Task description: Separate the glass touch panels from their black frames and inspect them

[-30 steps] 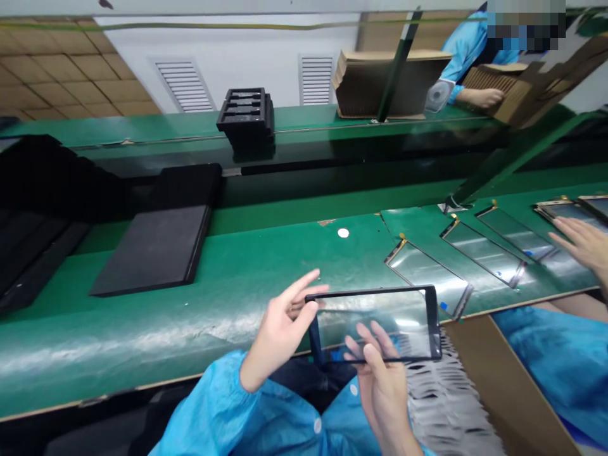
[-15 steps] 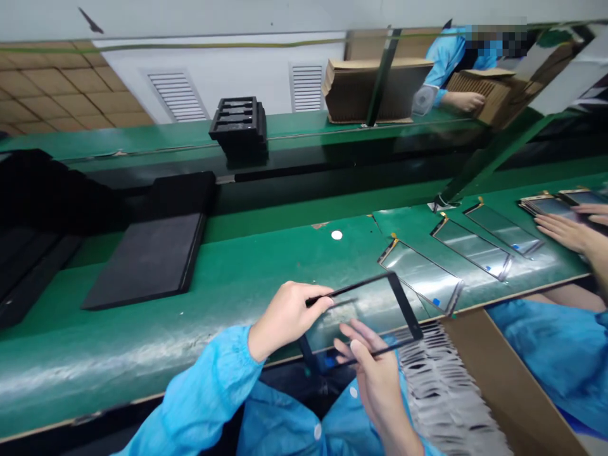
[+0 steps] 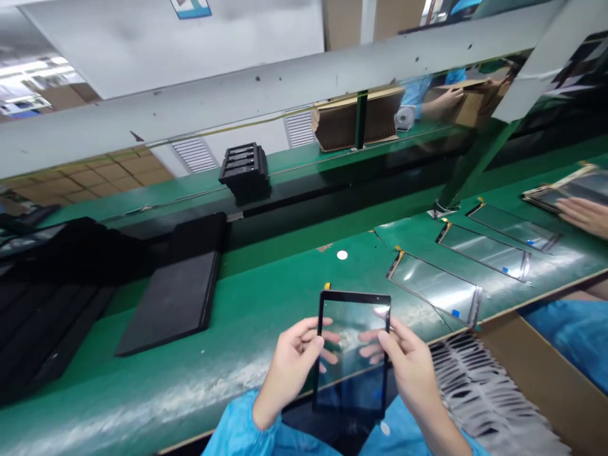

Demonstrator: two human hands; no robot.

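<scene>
Between my two hands is a clear touchscreen glass panel [image 3: 354,387] with a black border and a small orange flex tab at its top left corner. It stands upright, tall side vertical, over the near edge of the bench. My left hand [image 3: 297,361] pinches its left edge, thumb in front and fingers behind the glass. On the right edge, my right hand [image 3: 411,364] grips it the same way, its fingers showing through the glass. To the right, a similar glass panel [image 3: 434,285] lies flat on the green bench [image 3: 266,297].
Two more glass panels, one a middle panel [image 3: 482,250], lie farther right. A co-worker's hand [image 3: 586,215] rests by a panel stack [image 3: 555,193]. Black foam slabs [image 3: 171,304] lie left. A carton [image 3: 536,361] with white dividers sits below right. A green post [image 3: 475,164] rises behind.
The glass panel has turned from slanted sideways to upright. My right hand has moved up from the lower edge to the right edge. The view has tilted up.
</scene>
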